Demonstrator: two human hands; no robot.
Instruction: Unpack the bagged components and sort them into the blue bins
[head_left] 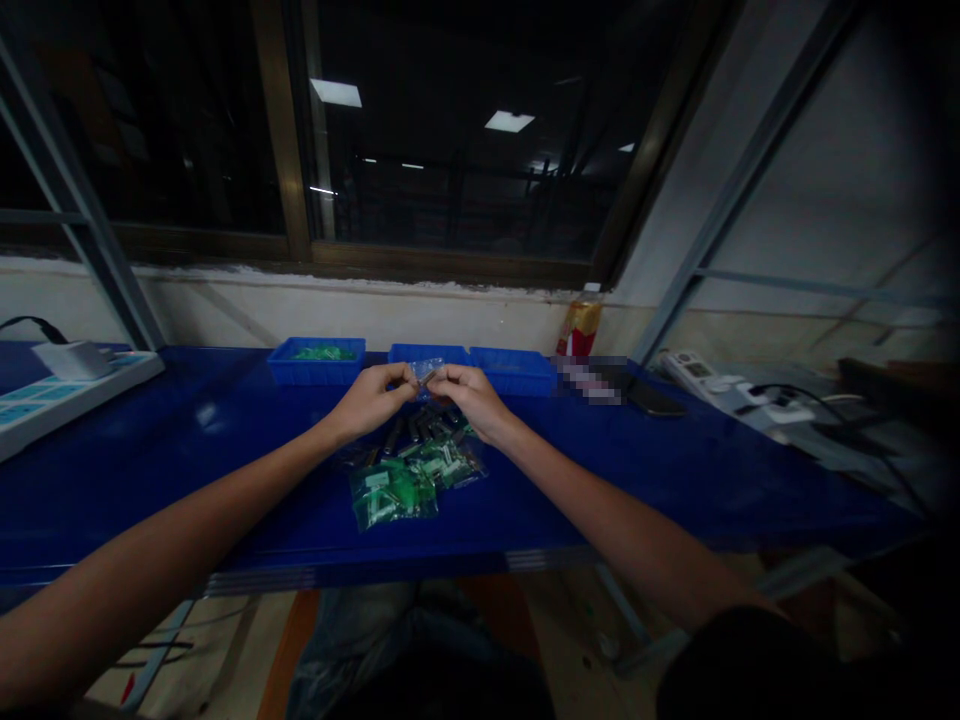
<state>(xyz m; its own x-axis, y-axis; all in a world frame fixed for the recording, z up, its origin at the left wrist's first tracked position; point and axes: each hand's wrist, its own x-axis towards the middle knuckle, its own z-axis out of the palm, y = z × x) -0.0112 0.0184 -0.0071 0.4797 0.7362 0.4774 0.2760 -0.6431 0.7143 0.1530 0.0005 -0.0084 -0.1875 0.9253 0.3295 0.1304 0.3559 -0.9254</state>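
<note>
Between my two hands, above the blue table, is a small clear plastic bag [427, 370]. My left hand [377, 397] pinches its left side with thumb and fingers. On the other side, my right hand [472, 395] is closed on the bag's right edge; a thin piece shows near those fingertips, too small to name. Beneath the hands lies a pile of small dark and metallic parts [427, 428]. Closer to me, clear bags with green contents [395, 492] lie flat on the table, one bearing a pale label.
Along the wall stand a blue bin [316, 362] with green pieces inside and two more blue bins [514, 370]. A phone [656, 400] and a red and gold packet [580, 325] are at the right. Power strips [82, 390] sit at both sides. Metal posts rise at both ends.
</note>
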